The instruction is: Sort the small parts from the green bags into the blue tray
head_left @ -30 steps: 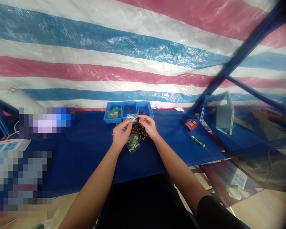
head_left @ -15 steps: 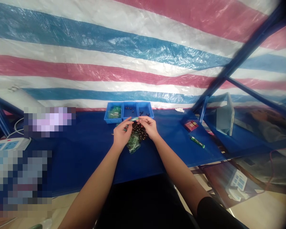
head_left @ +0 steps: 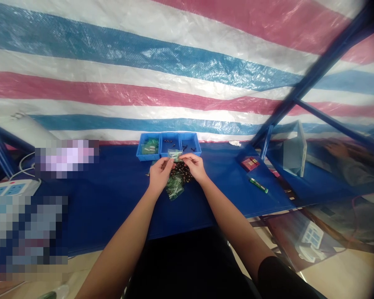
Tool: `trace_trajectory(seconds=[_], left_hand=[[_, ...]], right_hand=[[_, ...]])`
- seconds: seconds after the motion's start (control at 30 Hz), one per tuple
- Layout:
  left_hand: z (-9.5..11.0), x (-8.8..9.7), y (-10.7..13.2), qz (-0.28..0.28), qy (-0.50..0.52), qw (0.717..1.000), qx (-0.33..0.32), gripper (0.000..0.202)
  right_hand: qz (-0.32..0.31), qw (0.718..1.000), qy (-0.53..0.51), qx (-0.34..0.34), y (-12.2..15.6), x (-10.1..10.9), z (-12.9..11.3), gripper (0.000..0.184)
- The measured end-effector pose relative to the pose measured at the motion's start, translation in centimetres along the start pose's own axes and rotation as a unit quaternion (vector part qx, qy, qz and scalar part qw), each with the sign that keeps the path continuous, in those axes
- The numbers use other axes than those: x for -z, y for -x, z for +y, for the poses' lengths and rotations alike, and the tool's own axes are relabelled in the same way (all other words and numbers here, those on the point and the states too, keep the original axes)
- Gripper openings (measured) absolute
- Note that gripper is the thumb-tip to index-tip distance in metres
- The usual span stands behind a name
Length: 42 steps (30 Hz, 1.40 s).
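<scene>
Between my two hands is a small clear plastic bag (head_left: 175, 154) with pale pieces inside, held up in front of the blue bins. The fingers of my left hand (head_left: 159, 173) pinch its left edge. My right hand (head_left: 195, 167) is closed on its right edge. Beneath my hands lies a pile of small dark and brass-coloured parts (head_left: 187, 176); their exact kind is too small to tell. More greenish clear bags (head_left: 175, 187) with pale pieces lie at the near side of the pile.
Three joined blue bins stand behind my hands: the left bin (head_left: 139, 154) holds bags, the middle bin (head_left: 171, 136) and right bin (head_left: 191, 136) a few dark parts. A red box (head_left: 249, 163) and green tube (head_left: 258, 185) lie right. A power strip (head_left: 14, 190) sits left.
The small bag has turned upright between my fingers, so its face and contents now show above my hands. My hands have shifted only slightly; the bins and pile are unchanged.
</scene>
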<state>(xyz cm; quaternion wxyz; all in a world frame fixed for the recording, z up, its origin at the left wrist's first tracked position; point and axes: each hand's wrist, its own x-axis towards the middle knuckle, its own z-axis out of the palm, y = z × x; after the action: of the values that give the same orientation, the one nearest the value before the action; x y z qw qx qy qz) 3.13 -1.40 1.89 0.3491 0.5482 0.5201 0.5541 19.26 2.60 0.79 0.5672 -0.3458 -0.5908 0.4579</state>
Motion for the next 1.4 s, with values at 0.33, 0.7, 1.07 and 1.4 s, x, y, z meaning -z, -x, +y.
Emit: trace_trajectory(seconds=[0.33,0.7,1.07,1.4], left_hand=[[0.6,0.6,-0.7,0.152,0.049,0.987,-0.036,0.028],[-0.4,3.1,-2.1,0.253,-0.143,0.956,-0.029,0.036],[-2.1,4.4,-4.0,0.208,-0.273,0.939,-0.02,0.036],[-2.3,4.4,-3.8,0.153,-0.291,0.944,-0.006,0.034]], right_hand=[[-0.031,0.999,0.004,-0.021,0.1,-0.2,0.2,0.024],[-0.044,0.998,-0.009,-0.047,0.2,-0.5,-0.2,0.028],[-0.058,0.997,0.027,-0.044,0.3,-0.5,0.8,0.024],[-0.096,0.937,0.328,0.072,0.3,0.4,0.9,0.022]])
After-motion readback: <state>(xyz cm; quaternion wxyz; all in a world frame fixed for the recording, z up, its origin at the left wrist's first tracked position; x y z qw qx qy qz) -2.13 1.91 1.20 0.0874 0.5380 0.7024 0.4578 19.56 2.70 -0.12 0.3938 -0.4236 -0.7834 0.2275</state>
